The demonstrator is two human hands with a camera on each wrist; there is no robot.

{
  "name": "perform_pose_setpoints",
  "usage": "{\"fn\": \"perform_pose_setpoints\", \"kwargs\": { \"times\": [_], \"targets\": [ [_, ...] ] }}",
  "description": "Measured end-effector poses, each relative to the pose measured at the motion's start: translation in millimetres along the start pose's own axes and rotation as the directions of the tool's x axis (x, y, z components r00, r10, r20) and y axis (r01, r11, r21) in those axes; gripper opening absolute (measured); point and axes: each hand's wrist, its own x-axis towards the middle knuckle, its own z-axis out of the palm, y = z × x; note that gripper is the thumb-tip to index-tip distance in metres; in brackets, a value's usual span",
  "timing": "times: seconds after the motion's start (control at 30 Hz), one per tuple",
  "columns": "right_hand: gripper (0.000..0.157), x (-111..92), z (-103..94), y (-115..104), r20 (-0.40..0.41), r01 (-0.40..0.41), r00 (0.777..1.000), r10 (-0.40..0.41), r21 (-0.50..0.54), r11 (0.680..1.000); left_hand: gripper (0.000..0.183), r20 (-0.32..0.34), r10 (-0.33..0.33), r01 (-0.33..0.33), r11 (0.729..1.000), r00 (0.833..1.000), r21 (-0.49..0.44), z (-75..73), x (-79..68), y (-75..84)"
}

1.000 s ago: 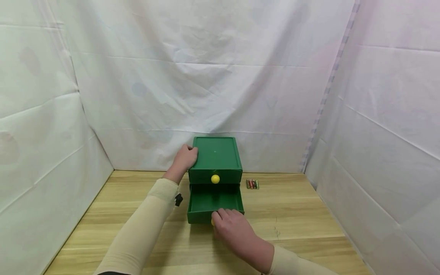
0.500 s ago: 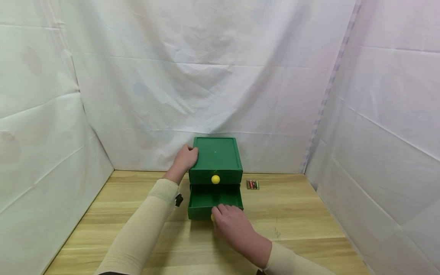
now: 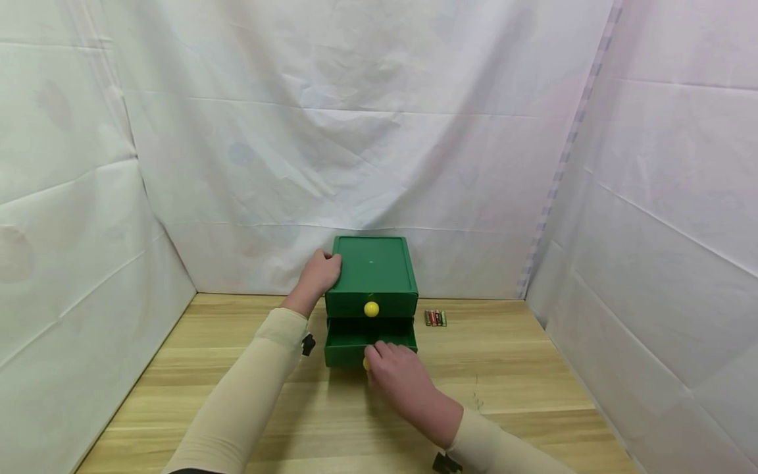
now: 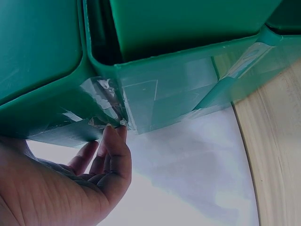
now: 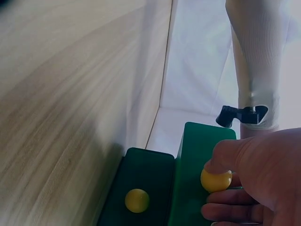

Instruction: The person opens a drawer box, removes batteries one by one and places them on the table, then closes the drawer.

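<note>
A green drawer cabinet (image 3: 371, 263) stands against the back sheet. My left hand (image 3: 322, 271) holds its left side, the fingers bent with their tips at the taped back edge in the left wrist view. Below the top drawer, whose yellow knob (image 3: 371, 309) shows, a drawer (image 3: 345, 356) is partly pulled out. Its visible inside is bare green. My right hand (image 3: 400, 378) grips this drawer's yellow knob (image 5: 216, 181) between thumb and fingers, covering most of it in the head view. A further drawer front with a yellow knob (image 5: 137, 201) appears nearer the table in the right wrist view.
Several small batteries (image 3: 435, 318) lie side by side on the wooden table (image 3: 503, 368), right of the cabinet. White sheets (image 3: 367, 131) hang behind and on both sides. Black camera mounts (image 3: 308, 344) sit at the sleeved wrists.
The pulled-out drawer has slid back toward the cabinet, pushed by my right hand on its knob, so less of its inside shows. My left hand stays in place.
</note>
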Motion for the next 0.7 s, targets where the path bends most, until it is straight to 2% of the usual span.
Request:
{"fn": "perform_pose_setpoints", "kwargs": {
  "times": [0.7],
  "targets": [
    [0.028, 9.1, 8.2, 8.5, -0.03, -0.047, 0.998, 0.047, 0.017, 0.999, 0.059, -0.005, 0.009, -0.009, 1.0, 1.0, -0.005, 0.7, 0.5, -0.7]
  ]
}}
